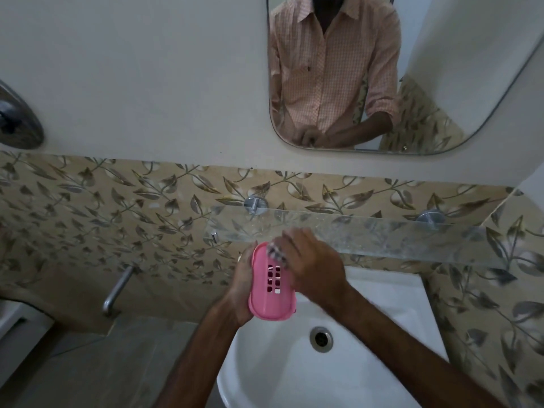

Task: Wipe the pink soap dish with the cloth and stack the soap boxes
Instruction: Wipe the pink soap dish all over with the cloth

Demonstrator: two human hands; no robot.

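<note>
Under right hand [312, 267], cloth [275, 251] (blurred)

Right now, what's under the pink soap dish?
The white sink, with its drain showing. The left hand grips the pink soap dish from behind; the right hand holds a cloth on top. The dish hides the left palm and some sink rim.

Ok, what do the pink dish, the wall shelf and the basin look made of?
Pink oval soap dish: looks like moulded plastic, smooth matte, with punched drain slots. Clear wall shelf: probably glass, see-through and speckled, on round metal pegs. White basin: likely glazed ceramic, glossy with soft reflections.
</note>
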